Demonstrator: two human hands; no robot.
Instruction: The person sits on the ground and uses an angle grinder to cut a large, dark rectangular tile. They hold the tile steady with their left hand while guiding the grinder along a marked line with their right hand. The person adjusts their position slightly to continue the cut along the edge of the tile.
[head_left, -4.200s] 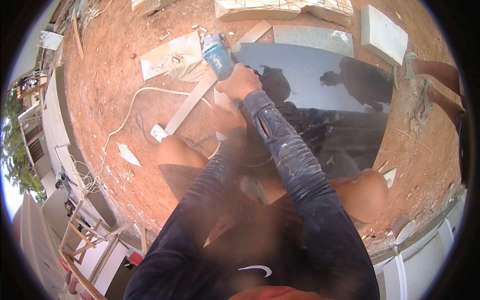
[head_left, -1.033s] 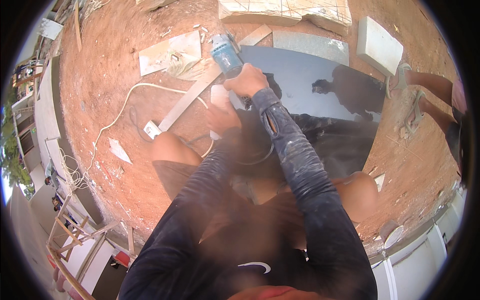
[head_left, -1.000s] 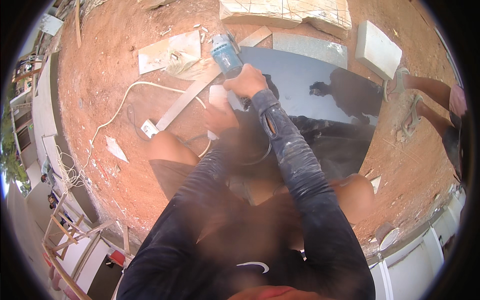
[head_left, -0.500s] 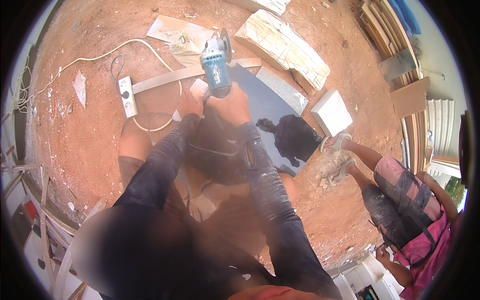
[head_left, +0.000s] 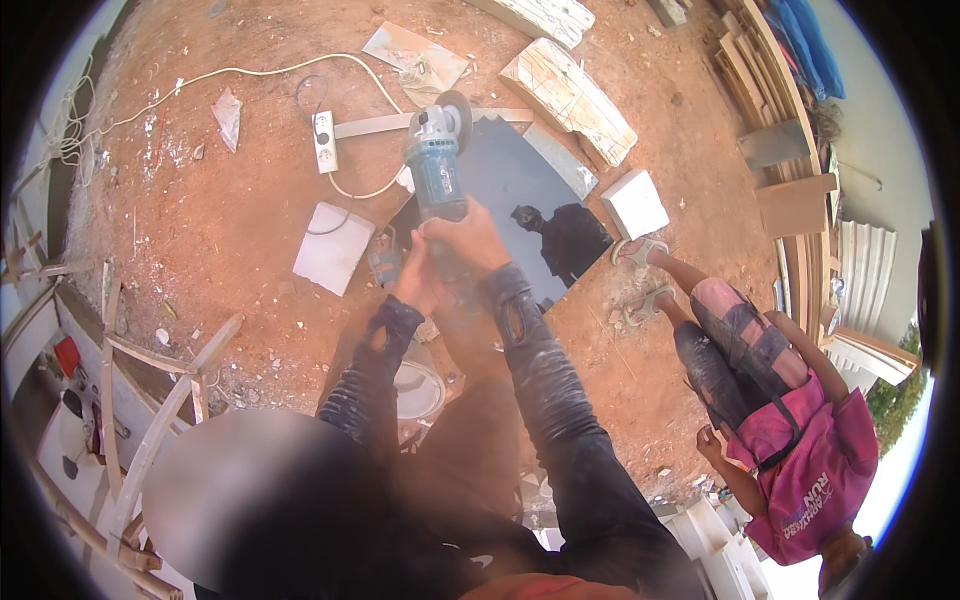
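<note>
In my right hand (head_left: pixel 470 238) is a teal angle grinder (head_left: pixel 435 170), its fingers wrapped round the body. The grinder points away from me, and its round disc (head_left: pixel 459 118) stands at the far end, on the right side of the silver head. My left hand (head_left: pixel 420 282) is closed at the tool's rear, just below and left of the right hand; some of its fingers are hidden. Beneath the grinder lies a glossy dark slab (head_left: pixel 520 180) that reflects a person's outline. Dusty haze blurs the rear of the tool.
A white power strip (head_left: pixel 324 142) with a pale cord lies left, near a white flat piece (head_left: pixel 333 248). Stone blocks (head_left: pixel 575 95) and a white block (head_left: pixel 635 205) lie beyond the slab. Another person (head_left: pixel 770 410) stands at right. A bucket (head_left: pixel 418 390) sits near my legs.
My left hand has come off the slab's left side to the grinder's rear. The grinder has drawn back towards me. A white flat piece and a bucket now show. The view has shifted.
</note>
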